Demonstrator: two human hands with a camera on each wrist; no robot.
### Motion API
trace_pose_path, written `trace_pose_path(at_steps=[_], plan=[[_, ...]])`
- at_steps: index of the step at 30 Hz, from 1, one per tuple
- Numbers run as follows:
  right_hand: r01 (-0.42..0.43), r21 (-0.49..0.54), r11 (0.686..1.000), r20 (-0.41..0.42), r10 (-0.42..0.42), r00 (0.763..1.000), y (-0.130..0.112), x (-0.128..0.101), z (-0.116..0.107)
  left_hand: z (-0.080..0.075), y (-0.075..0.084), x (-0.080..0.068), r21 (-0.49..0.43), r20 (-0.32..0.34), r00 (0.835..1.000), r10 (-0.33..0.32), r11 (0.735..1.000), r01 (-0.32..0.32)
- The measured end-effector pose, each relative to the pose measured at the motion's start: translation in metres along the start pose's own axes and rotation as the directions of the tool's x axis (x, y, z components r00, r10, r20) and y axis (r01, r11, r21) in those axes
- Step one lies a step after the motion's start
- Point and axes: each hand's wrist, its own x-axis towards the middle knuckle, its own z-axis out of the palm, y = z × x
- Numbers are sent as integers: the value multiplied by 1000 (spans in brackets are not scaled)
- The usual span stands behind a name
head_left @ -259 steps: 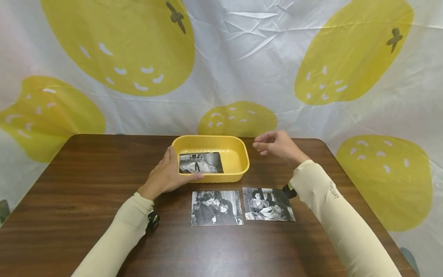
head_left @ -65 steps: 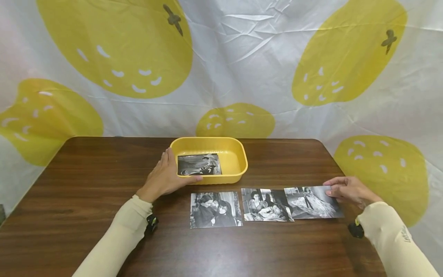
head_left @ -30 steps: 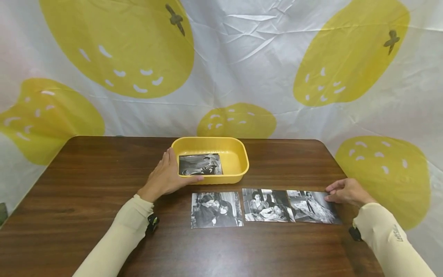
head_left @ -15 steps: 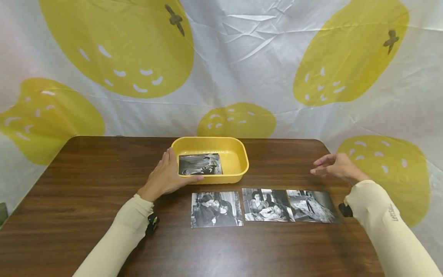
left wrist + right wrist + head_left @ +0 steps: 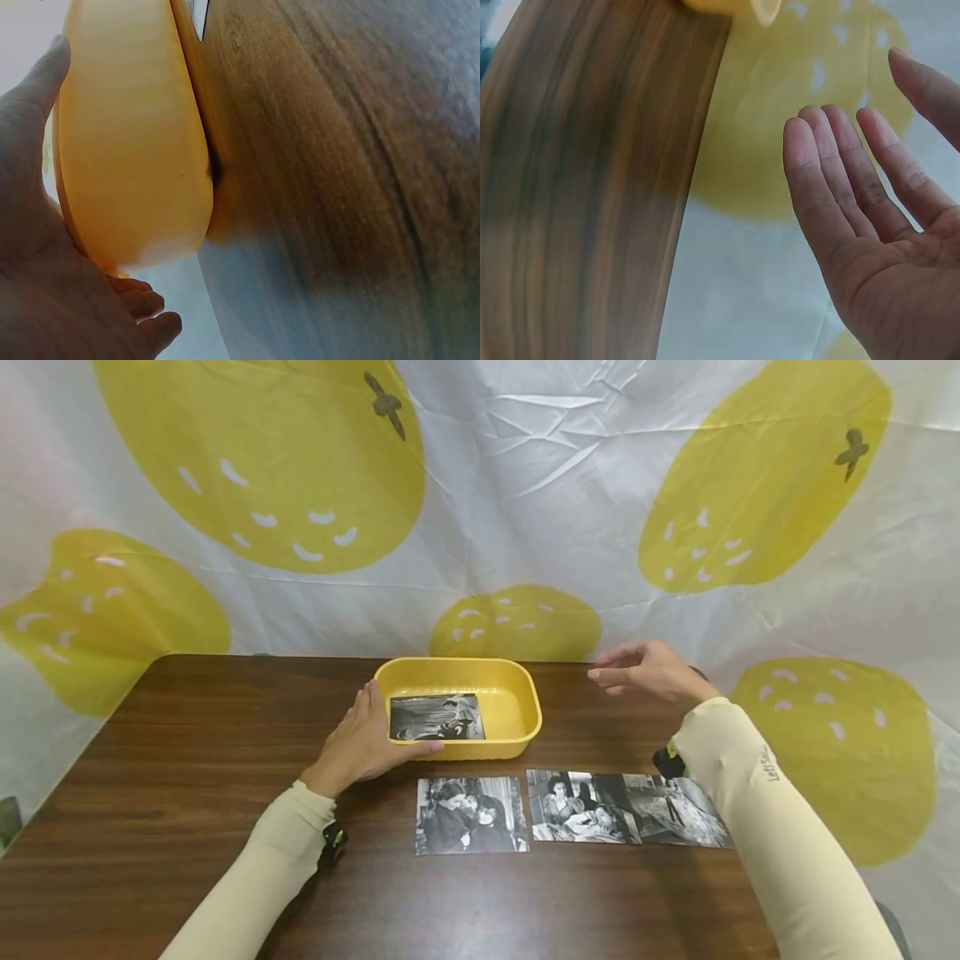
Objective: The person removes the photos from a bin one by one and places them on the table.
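My left hand [image 5: 358,732] grips the left end of a yellow plastic box [image 5: 517,747], thumb along its front rim and fingers round the left side. The left wrist view shows that thumb [image 5: 46,71] at the rim. Inside the box lies a black-and-white photo [image 5: 437,717], against the left. My right hand [image 5: 647,672], fingers loosely extended and holding nothing, hovers right of the box; the right wrist view shows its bare palm. Three photos lie in a row before the box: a left one [image 5: 471,815], a middle one [image 5: 581,806] and a right one [image 5: 675,810], partly hidden by the right sleeve.
The box and photos stand on a dark wooden table [image 5: 225,760]. Behind it hangs a white cloth [image 5: 517,527] printed with big yellow fruit, close along the table's back edge.
My right hand set the photo of a wide gown at the row's right end, let go, and moved up and left towards the box. Another picture now shows in the box. The left hand stayed.
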Motion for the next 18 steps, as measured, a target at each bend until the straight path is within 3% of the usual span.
trace_pose_path(at_steps=[6, 18], plan=[[-5, 140, 990, 42, 0, 999, -22, 27, 31, 0, 0, -1, -5, -10, 1000, -1, 1000, 1], [-40, 145, 989, 123, 22, 992, -46, 65, 84, 0, 1, -3, -11, -18, 1000, -7, 1000, 7]])
